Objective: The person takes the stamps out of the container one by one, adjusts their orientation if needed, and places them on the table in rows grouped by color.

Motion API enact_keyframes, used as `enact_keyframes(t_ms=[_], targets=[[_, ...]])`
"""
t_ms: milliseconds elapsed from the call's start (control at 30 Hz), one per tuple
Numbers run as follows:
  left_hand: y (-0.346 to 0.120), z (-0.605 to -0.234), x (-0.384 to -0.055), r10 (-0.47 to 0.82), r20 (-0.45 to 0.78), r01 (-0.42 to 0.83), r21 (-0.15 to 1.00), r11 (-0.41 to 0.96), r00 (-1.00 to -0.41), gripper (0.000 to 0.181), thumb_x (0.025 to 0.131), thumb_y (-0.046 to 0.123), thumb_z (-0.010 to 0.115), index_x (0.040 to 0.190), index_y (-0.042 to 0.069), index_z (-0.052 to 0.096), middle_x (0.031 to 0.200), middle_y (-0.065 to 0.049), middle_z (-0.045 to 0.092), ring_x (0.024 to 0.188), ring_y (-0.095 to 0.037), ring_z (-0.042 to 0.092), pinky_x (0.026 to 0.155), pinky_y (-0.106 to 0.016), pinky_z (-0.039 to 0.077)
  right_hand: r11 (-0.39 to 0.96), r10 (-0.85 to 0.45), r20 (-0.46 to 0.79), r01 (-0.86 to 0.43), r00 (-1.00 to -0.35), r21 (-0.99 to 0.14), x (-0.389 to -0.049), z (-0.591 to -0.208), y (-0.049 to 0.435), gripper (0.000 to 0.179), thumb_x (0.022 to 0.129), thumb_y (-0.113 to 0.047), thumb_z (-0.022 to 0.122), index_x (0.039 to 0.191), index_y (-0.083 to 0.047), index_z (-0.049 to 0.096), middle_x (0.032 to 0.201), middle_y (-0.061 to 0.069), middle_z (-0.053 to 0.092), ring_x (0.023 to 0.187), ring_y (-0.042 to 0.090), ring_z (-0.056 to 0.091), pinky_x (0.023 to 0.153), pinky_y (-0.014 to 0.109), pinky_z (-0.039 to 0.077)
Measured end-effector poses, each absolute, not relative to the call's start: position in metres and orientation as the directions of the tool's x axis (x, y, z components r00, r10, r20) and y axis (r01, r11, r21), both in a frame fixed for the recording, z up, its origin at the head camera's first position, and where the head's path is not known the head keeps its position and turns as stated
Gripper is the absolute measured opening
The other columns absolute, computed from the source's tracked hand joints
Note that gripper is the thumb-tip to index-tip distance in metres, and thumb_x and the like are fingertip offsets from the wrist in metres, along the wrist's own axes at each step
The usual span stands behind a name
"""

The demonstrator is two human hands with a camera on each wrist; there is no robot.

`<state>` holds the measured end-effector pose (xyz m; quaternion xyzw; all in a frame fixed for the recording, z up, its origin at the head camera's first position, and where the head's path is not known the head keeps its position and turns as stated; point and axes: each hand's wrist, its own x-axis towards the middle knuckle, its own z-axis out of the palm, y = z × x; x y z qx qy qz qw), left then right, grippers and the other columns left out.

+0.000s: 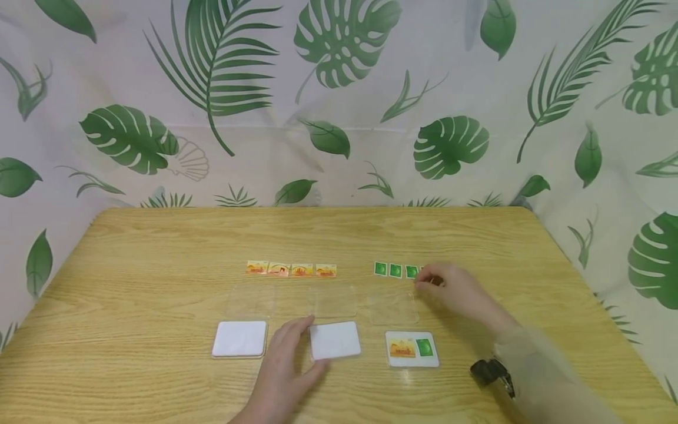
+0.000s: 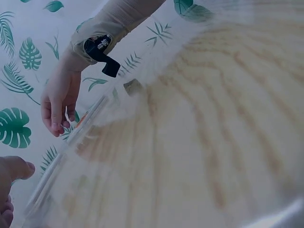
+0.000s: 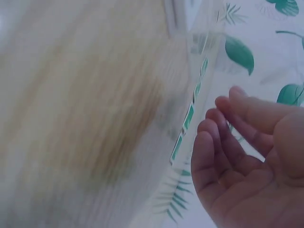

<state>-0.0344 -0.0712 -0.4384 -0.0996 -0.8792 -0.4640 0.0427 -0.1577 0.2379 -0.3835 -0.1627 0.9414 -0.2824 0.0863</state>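
Observation:
My left hand [image 1: 286,365] holds the middle white card [image 1: 335,340] by its edges, index finger at the upper left corner and thumb at the lower edge. Above the right end of a row of small green stamps [image 1: 395,270] is my right hand [image 1: 455,291], fingers loosely bent. The right wrist view shows nothing between the fingertips of that hand [image 3: 247,147], beside the green stamps [image 3: 189,118]. To the right lies a white card bearing an orange-yellow stamp and a green stamp [image 1: 424,347]. Another white card [image 1: 240,338] lies on the left.
Several orange-yellow stamps [image 1: 302,270] form a row at the back left of the wooden table [image 1: 159,247]. Three clear plastic covers [image 1: 332,301] lie between the stamps and the cards. Behind the table hangs a leaf-patterned cloth [image 1: 349,159].

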Motion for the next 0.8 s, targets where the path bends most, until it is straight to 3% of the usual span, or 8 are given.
enact_keyframes(t_ms=[333, 600, 800], targets=[[-0.048, -0.435, -0.036, 0.235, 0.257, 0.342, 0.809, 0.478, -0.937, 0.065, 0.078, 0.017, 0.080, 0.133, 0.004, 0.048, 0.132, -0.004, 0.050, 0.123, -0.022, 0.044, 0.101, -0.043, 0.043, 0.678, -0.531, -0.068, -0.375, -0.844, -0.632, -0.137, -0.389, 0.230, 0.012, 0.084, -0.017, 0.074, 0.094, -0.015, 0.069, 0.086, -0.010, 0.061, 0.078, 0.009, 0.054, 0.067, 0.025, 0.050], [-0.018, -0.432, -0.039, 0.305, 0.186, 0.306, 0.858, 0.413, -0.934, 0.065, 0.083, 0.020, 0.076, 0.137, 0.004, 0.044, 0.136, -0.002, 0.047, 0.127, -0.023, 0.042, 0.105, -0.043, 0.038, 0.652, -0.601, -0.097, -0.417, -0.793, -0.633, -0.126, -0.390, 0.224, 0.014, 0.082, -0.020, 0.076, 0.095, -0.018, 0.070, 0.091, -0.011, 0.064, 0.080, 0.006, 0.055, 0.068, 0.024, 0.051], [0.002, -0.434, -0.040, 0.327, 0.213, 0.329, 0.873, 0.359, -0.921, 0.064, 0.085, 0.021, 0.075, 0.137, 0.003, 0.043, 0.136, -0.003, 0.046, 0.126, -0.021, 0.042, 0.105, -0.040, 0.039, 0.630, -0.635, -0.088, -0.449, -0.767, -0.634, -0.119, -0.389, 0.221, 0.020, 0.079, -0.027, 0.077, 0.095, -0.017, 0.070, 0.092, -0.010, 0.064, 0.081, 0.008, 0.056, 0.069, 0.025, 0.051]])
